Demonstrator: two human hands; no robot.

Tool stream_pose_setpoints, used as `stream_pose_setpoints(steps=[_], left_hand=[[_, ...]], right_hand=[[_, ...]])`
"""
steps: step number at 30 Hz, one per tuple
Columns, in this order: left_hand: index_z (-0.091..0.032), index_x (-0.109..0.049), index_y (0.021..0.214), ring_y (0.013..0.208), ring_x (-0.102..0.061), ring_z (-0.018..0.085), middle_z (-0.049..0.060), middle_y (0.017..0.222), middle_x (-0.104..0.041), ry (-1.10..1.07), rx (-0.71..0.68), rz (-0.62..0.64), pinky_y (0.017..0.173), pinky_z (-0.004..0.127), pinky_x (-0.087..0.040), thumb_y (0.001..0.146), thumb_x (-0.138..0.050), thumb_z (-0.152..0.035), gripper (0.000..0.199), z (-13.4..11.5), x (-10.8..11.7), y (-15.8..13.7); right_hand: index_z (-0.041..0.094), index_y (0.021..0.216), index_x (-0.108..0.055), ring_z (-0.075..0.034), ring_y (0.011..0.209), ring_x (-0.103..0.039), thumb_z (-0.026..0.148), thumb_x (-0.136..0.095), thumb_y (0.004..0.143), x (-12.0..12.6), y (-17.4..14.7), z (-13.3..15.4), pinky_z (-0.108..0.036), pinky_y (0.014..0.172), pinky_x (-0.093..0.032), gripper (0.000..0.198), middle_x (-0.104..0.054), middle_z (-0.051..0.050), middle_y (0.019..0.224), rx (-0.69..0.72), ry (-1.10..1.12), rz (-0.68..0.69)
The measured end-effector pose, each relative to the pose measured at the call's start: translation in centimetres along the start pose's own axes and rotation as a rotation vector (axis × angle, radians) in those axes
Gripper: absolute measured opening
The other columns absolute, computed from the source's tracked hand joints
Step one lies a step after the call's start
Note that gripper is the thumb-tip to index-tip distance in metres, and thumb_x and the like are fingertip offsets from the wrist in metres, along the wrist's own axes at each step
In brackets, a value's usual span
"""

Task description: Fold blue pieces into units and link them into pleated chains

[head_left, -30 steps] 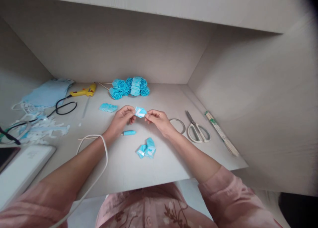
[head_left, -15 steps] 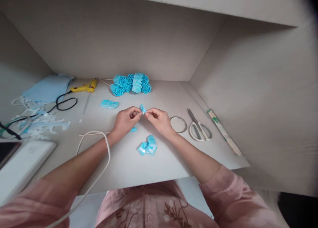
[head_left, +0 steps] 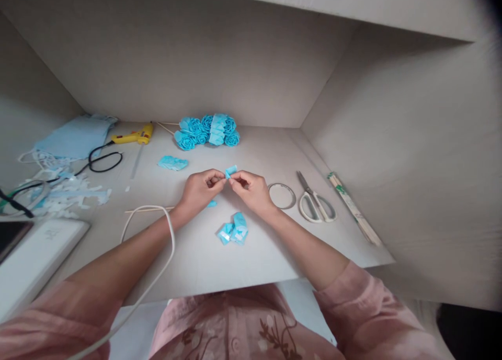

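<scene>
Both my hands are closed in a pinch on one small folded blue strip (head_left: 231, 170), which sticks up between the fingertips above the table. My left hand (head_left: 201, 192) grips its left end, and my right hand (head_left: 253, 192) its right end. Below the hands lie several blue folded pieces (head_left: 238, 228). A thin wooden stick (head_left: 148, 210) lies partly behind my left forearm, and a blue bit (head_left: 212, 204) shows just by that wrist. Farther back, a flat crumpled blue piece (head_left: 173, 163) rests on the table.
Blue paper-like roses (head_left: 196, 132) lie at the back. A yellow glue gun (head_left: 135, 135), stacked blue face masks (head_left: 78, 138) and white scraps (head_left: 74, 195) are left. A tape ring (head_left: 281, 196), scissors (head_left: 314, 199) and a pack of sticks (head_left: 353, 208) lie right. A white cable (head_left: 172, 240) crosses my left forearm.
The blue strip between my fingertips has tilted over to the right; its upper end now points toward my right hand. Both hands stay almost in the same place.
</scene>
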State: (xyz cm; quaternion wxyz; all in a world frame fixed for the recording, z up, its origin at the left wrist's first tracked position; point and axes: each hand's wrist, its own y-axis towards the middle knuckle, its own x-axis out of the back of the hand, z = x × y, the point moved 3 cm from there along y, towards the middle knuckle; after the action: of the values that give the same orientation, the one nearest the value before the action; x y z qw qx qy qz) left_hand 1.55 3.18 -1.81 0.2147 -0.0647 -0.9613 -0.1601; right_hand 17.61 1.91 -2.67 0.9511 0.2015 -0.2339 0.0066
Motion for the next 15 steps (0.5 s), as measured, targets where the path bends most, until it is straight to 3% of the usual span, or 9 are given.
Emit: stream_pose_setpoints(steps=[6,15], left_hand=[[-0.015,-0.066,0.077,0.055,-0.05,0.011,-0.002,0.058,-0.057,-0.044,0.019,0.021,0.052,0.02,-0.038,0.072,-0.058,-0.033,0.02,-0.12,-0.12,0.0],[-0.014,-0.066,0.077,0.054,-0.046,0.01,-0.002,0.057,-0.054,-0.109,0.039,0.046,0.05,0.019,-0.036,0.069,-0.059,-0.034,0.022,-0.06,-0.2,0.1]], right_hand=[[0.021,0.083,-0.07,-0.014,0.072,-0.061,0.027,-0.057,0.083,0.05,-0.04,0.17,-0.025,0.071,-0.046,0.015,-0.07,-0.001,0.079,0.043,-0.089,0.015],[0.02,0.081,-0.068,-0.014,0.071,-0.061,0.026,-0.056,0.082,0.08,-0.03,0.38,-0.024,0.07,-0.046,0.014,-0.07,-0.001,0.078,0.009,-0.053,0.001]])
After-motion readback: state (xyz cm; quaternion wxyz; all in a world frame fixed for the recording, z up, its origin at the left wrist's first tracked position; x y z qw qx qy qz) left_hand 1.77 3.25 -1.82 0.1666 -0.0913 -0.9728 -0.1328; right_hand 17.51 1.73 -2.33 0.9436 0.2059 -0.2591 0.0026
